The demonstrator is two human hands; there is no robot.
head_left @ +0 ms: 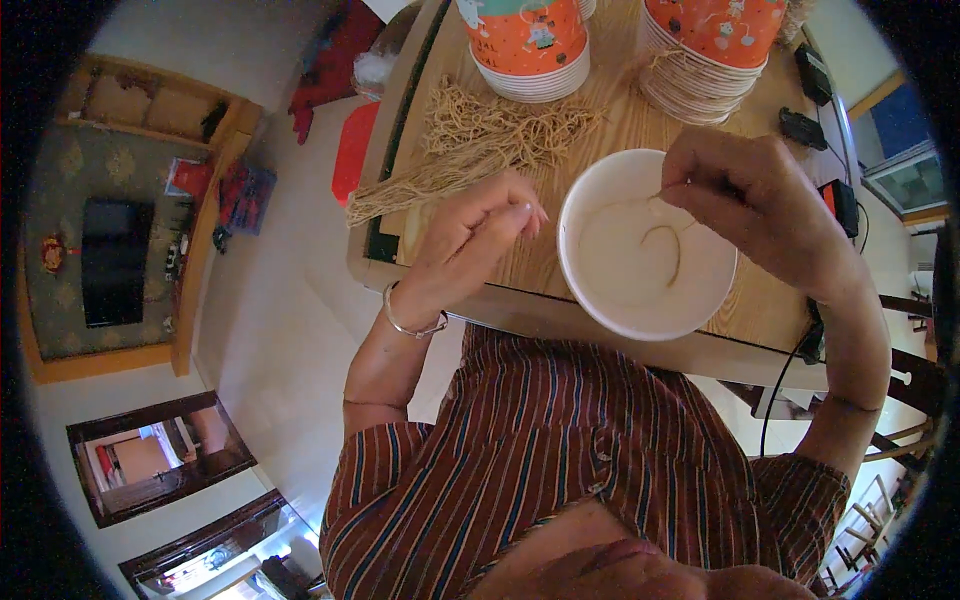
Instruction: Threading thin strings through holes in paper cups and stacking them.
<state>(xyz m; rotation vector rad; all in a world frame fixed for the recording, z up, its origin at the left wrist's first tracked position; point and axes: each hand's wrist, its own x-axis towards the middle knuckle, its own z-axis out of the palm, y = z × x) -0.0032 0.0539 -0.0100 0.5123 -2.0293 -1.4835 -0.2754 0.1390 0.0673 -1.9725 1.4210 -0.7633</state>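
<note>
A white paper tub (650,322) stands at the table's front edge, its mouth facing up. Over its right rim, my right hand (755,205) pinches a thin tan string (655,198). Part of that string dangles inside the tub, and a curved strand (676,262) shows against the inner wall. Left of the tub is my left hand (478,235), its fingers curled in toward the thumb; whatever they may hold is hidden. Just beyond it lies a loose bundle of tan strings (480,150), tangled at the far end and straighter toward the left edge.
Two stacks of orange-printed paper tubs, a left one (530,60) and a right one (705,75), stand at the back of the wooden table (615,130). Black devices (802,128) and a cable line the right edge. A red stool (354,150) is beside the left edge.
</note>
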